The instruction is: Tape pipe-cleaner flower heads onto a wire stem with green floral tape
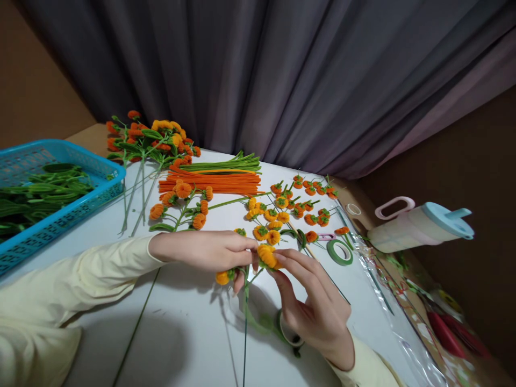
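My left hand (pixel 209 250) pinches a green wire stem (pixel 245 322) that points down toward me, with a small yellow-orange pipe-cleaner pumpkin (pixel 222 277) below the fingers. Between the thumb and fingers of my right hand (pixel 312 301) is another yellow-orange pipe-cleaner pumpkin (pixel 266 256), close beside the left fingertips. A strip of green floral tape (pixel 258 321) runs from the stem toward a tape roll (pixel 291 334), partly hidden behind my right hand. Just beyond my hands lie several loose yellow pumpkins (pixel 260 232) with green tops.
On the left stands a blue basket (pixel 86 207) of green leaves. A finished orange branch (pixel 183 209), orange pipe cleaners (pixel 217 184), green ones (pixel 226 164) and flower bunches (pixel 153 137) lie behind. At right are orange pumpkins (pixel 310 219), green tape (pixel 339 252) and a lidded cup (pixel 415 228).
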Tool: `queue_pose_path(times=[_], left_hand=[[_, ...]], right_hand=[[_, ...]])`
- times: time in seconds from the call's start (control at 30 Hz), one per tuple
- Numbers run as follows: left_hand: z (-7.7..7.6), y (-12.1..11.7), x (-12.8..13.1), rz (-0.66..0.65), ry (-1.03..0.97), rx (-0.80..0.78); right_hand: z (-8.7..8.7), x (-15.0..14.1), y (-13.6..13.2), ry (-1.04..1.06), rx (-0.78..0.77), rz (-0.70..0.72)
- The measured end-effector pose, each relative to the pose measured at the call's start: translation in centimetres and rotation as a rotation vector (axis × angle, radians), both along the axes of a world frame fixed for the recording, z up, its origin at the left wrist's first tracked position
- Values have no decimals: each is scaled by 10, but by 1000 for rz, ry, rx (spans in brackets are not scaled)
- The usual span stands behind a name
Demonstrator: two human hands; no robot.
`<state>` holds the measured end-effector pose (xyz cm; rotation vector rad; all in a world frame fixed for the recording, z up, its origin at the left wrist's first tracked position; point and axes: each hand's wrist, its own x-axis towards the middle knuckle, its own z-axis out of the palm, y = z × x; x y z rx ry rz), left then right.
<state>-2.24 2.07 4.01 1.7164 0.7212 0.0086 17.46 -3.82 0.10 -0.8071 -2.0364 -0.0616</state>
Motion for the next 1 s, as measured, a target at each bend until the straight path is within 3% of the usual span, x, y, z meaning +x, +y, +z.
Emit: queue_pose_path(times=[0.4, 1.0], left_hand=[[1, 0, 0, -2, 17, 13], [-1, -1, 1, 51, -14, -81]], right_hand=[[-4, 4, 0, 30, 70, -78], [5, -4, -2, -19, -49, -29]])
